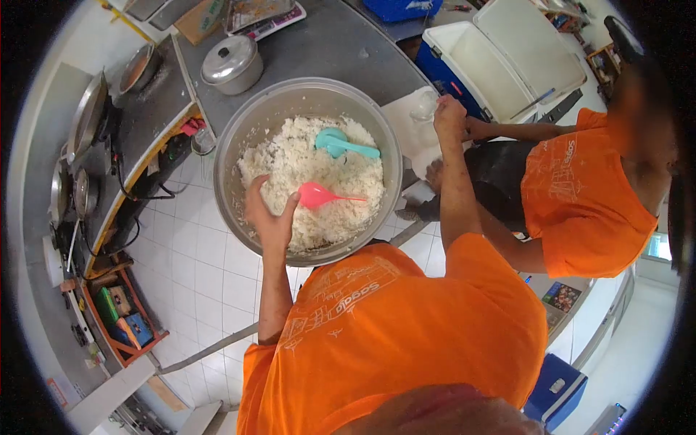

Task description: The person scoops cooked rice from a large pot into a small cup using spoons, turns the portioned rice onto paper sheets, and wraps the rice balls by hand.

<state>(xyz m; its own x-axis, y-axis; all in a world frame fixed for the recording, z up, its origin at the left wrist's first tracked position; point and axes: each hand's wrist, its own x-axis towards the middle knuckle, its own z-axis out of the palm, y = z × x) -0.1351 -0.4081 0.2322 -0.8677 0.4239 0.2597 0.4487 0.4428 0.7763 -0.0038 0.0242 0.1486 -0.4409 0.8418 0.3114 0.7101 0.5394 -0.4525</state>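
A large metal pot (233,123) full of white cooked rice (290,156) stands in front of me. My left hand (270,217) is over the rice on the pot's left side, thumb and fingers apart, with the fingertips at the rice. Its thumb is beside the bowl of a pink ladle (315,196) lying on the rice. Further back in the pot rests a turquoise scoop (333,141). Beyond the pot's right rim, my right hand (450,119) is closed at a clear, rounded plastic piece (423,109); its exact kind is unclear.
A co-worker in an orange shirt (573,188) stands at the right, one hand close to my right hand. A lidded metal pot (232,65) sits on the dark counter (319,43). An open cooler (464,65) is at the back right. Pans line the left side.
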